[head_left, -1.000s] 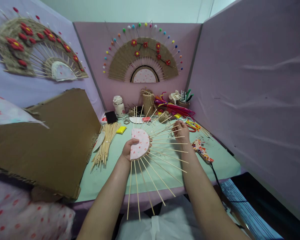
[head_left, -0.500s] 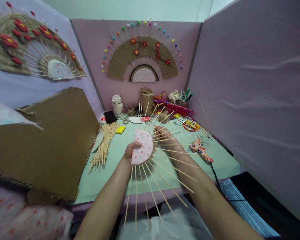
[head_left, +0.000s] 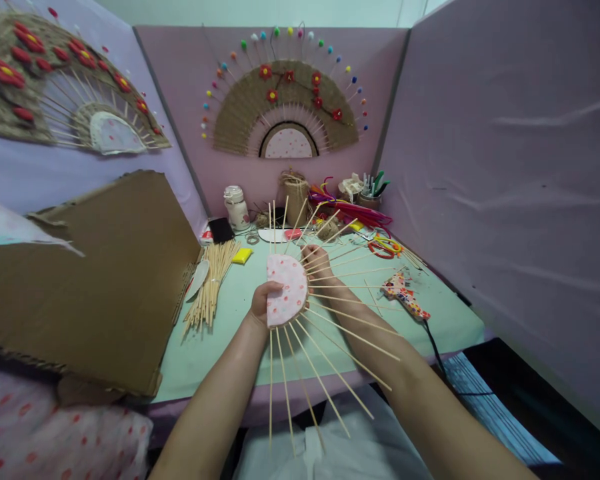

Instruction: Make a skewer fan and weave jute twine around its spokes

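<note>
My left hand (head_left: 263, 301) grips a half-round, pink-dotted, fabric-covered piece (head_left: 291, 293) by its straight edge, thumb on top and fingers underneath. Thin wooden sticks (head_left: 325, 373) fan out from its curved rim to the top, right and bottom. Behind the upper right sticks, my right hand (head_left: 316, 259) is closed in a pinch close to the rim. Sticks partly cover its fingers, and what is between them cannot be made out. The fan frame is held above the light green tabletop (head_left: 230, 360).
Left on the table lies a bundle of sticks (head_left: 211, 287) beside a yellow packet (head_left: 242, 256). To the right are a flower-patterned glue gun (head_left: 405, 295) with a cord and scissors (head_left: 383, 248). Jars and a twine roll (head_left: 295, 200) line the back. Cardboard (head_left: 95, 287) stands left.
The fan frame has turned slightly clockwise in my left hand. My right hand has shifted a little left and up along the rim. The camera view has tilted slightly.
</note>
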The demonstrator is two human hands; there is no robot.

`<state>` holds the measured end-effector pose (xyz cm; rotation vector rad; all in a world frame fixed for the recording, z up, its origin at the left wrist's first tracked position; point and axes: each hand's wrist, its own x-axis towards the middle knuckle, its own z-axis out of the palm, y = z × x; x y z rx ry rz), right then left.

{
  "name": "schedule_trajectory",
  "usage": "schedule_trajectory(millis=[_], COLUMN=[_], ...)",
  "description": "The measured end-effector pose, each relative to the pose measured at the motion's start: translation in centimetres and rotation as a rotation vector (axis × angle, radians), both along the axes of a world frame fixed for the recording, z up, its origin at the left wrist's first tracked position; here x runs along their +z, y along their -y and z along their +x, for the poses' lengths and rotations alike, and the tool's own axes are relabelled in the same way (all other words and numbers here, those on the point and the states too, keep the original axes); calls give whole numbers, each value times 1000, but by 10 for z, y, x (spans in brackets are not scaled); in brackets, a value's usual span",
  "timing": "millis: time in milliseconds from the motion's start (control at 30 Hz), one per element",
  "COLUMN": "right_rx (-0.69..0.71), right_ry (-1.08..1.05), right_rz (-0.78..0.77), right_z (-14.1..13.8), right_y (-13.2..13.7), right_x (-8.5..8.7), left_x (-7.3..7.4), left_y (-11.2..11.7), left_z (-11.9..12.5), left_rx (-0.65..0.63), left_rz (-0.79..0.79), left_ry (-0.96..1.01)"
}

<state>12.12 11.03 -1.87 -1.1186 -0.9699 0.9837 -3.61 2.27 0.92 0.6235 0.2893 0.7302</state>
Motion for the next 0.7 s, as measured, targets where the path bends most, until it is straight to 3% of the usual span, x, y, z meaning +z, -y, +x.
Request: schedule_trajectory(millis=[300, 533, 700], right_rx=[-187, -176, -488], right_ry=[145, 308, 448], right_rz=[39, 26, 199], right_z=[34, 42, 53], right_y=[0, 6, 27], right_x=[-3, -5, 11], left_x=[13, 12, 11], left_y=[2, 1, 2], left_z=[1, 4, 4], left_rx=[131, 139, 96], left_rz=[19, -8, 14], left_ry=[84, 22, 38])
